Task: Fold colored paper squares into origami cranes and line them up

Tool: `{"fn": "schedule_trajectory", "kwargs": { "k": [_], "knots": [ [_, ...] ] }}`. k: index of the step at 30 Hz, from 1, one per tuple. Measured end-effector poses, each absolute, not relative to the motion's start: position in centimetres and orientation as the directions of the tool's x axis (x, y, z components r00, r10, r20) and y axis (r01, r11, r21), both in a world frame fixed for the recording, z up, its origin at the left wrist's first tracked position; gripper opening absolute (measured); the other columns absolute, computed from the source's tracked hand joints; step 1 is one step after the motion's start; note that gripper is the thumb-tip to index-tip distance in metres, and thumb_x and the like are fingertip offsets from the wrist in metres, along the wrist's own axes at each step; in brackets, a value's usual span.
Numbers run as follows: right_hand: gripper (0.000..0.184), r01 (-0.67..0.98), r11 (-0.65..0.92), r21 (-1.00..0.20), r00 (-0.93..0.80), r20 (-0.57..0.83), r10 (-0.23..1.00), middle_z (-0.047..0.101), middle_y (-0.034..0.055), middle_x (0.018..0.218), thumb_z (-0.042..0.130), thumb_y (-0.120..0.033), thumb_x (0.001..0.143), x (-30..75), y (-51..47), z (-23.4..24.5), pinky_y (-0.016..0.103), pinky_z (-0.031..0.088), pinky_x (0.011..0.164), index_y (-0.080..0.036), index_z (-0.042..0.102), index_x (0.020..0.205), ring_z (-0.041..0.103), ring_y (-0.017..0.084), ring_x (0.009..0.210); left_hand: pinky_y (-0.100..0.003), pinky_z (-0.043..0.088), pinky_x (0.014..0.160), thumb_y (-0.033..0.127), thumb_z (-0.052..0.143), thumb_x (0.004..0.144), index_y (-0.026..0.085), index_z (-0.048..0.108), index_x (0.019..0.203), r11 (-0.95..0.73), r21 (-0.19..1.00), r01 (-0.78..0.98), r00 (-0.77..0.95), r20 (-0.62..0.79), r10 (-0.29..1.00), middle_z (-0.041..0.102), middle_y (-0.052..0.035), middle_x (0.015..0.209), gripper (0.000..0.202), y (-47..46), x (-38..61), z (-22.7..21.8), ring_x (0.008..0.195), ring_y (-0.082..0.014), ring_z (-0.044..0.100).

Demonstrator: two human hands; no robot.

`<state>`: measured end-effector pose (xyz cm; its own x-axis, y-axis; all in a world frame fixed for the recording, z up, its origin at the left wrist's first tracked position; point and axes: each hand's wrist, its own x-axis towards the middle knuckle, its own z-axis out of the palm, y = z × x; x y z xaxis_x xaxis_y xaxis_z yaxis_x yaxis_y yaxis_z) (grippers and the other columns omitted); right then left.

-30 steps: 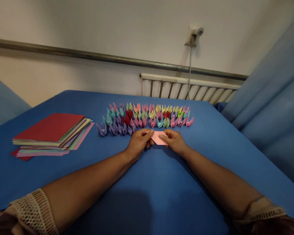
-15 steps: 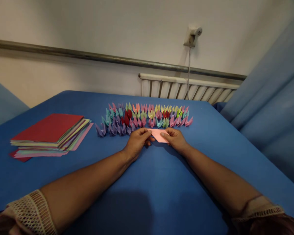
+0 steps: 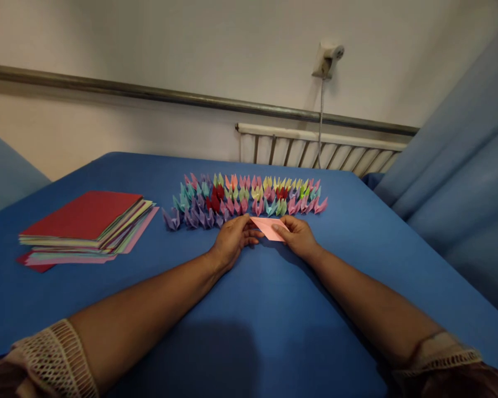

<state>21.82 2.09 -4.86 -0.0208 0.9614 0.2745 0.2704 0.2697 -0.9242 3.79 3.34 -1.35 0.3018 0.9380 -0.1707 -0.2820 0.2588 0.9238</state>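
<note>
A folded piece of pink origami paper (image 3: 269, 225), flat and slanted with pointed corners, is held up above the blue-covered surface. My right hand (image 3: 299, 235) pinches its right part, the thumb lying across the top and the fingers partly hidden behind. At the paper's pointed left corner is my left hand (image 3: 231, 240), with thumb and forefinger close against the tip. Its other fingers reach out by the lower left edge. Just beyond my hands stand several rows of small folded paper cranes (image 3: 257, 206) in purple, blue, pink, red, green and yellow.
To the left lies a stack of coloured paper sheets (image 3: 83, 215), red on top. Blue cloth (image 3: 249, 309) covers the table. Behind it are a metal rail (image 3: 170, 97), a radiator (image 3: 315, 138) and a plugged-in socket (image 3: 326, 59). A blue curtain (image 3: 460, 166) hangs at the right.
My left thumb has drawn back from the paper's top to its left tip, and the left fingers have straightened somewhat. My right hand keeps its pinch in nearly the same place.
</note>
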Motion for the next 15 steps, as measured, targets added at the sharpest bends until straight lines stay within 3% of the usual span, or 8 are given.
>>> {"fn": "schedule_trajectory", "kwargs": {
  "k": [9, 15],
  "knots": [
    [0.027, 0.487, 0.396, -0.779, -0.083, 0.41, 0.908, 0.047, -0.0031, 0.061, 0.054, -0.039, 0.086, 21.8, 1.3, -4.5, 0.025, 0.033, 0.056, -0.02, 0.053, 0.068, 0.043, 0.012, 0.058, -0.018, 0.047, 0.05, 0.024, 0.055, 0.09, 0.011, 0.057, 0.076, 0.234, 0.949, -0.209, 0.242, -0.182, 0.953, 0.063, -0.0031, 0.063, 0.019, 3.3, 4.0, -1.5, 0.058, -0.0108, 0.063],
    [0.027, 0.56, 0.456, -0.692, -0.135, 0.467, 0.874, 0.05, -0.0016, 0.063, 0.05, -0.038, 0.09, 21.7, 0.9, -4.0, 0.026, 0.034, 0.058, -0.02, 0.056, 0.07, 0.045, 0.013, 0.059, -0.019, 0.047, 0.05, 0.028, 0.056, 0.089, 0.012, 0.057, 0.08, 0.234, 0.948, -0.215, 0.252, -0.178, 0.951, 0.062, -0.0014, 0.062, 0.018, 3.3, 3.9, -1.4, 0.057, -0.0115, 0.064]
  ]
}}
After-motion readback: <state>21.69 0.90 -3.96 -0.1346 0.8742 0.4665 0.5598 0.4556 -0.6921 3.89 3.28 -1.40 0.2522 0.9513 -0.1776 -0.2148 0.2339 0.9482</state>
